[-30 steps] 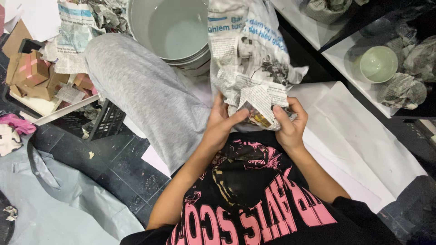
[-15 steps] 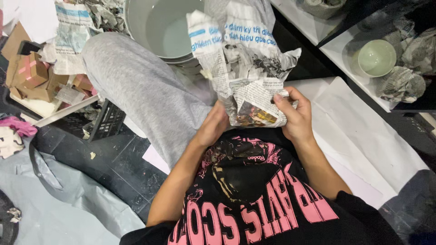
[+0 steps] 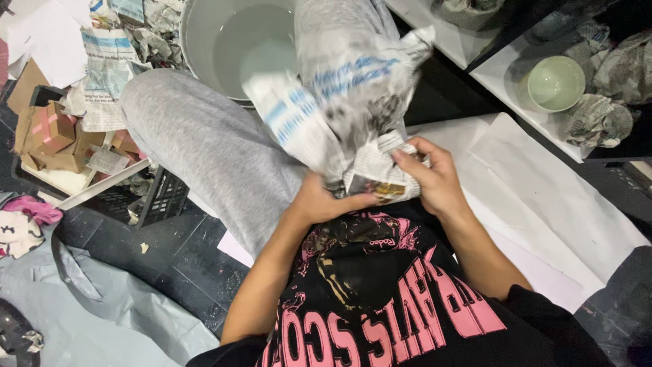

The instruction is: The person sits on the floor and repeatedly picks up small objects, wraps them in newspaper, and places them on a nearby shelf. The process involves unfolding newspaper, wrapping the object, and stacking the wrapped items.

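Newsprint, crumpled around something we cannot see, makes up the bundle (image 3: 360,122) in our lap, just near of the grey bucket (image 3: 204,41). We judge it light, soft and easily torn, best gripped low where the paper bunches. Our left hand (image 3: 319,202) closes under it; our right hand (image 3: 435,178) curls its fingers (image 3: 407,158) onto the folded edge.

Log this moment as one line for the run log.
left hand: grips newspaper bundle from below | right hand: pinches its lower edge | bundle: above lap, blurred | nearby: grey bucket, green bowl
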